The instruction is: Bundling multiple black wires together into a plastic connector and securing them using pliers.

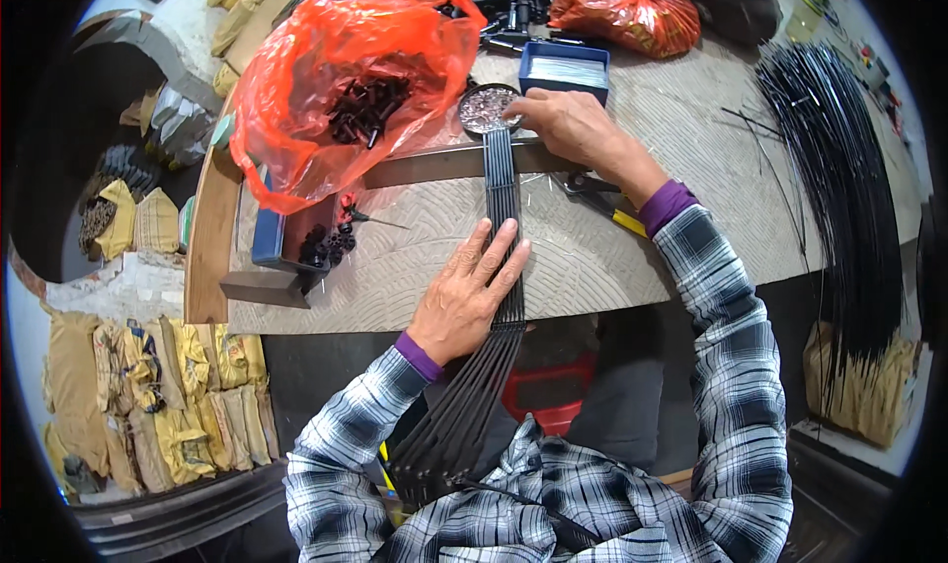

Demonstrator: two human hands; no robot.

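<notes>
A: Black rods [502, 267], a flat bundle, run from the person's lap up across the grey table [632, 257]. The left hand [464, 291] lies open, palm pressing them down.

B: And the right hand [573, 128]?

A: Farther up, fingers curled over the bundle's end at a metal bar [434, 163], beside a round dish [486, 109] of small silver pieces. Beyond sits 1 red bag [346, 79].

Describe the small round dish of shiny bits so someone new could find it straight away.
Start at the big orange plastic bag on the left of the workbench. Just right of its lower edge, beside the blue tray, sits the round dish, at the far end of the flat black strips and touched by the right hand. It alone is round, holding small silvery pieces.
</notes>
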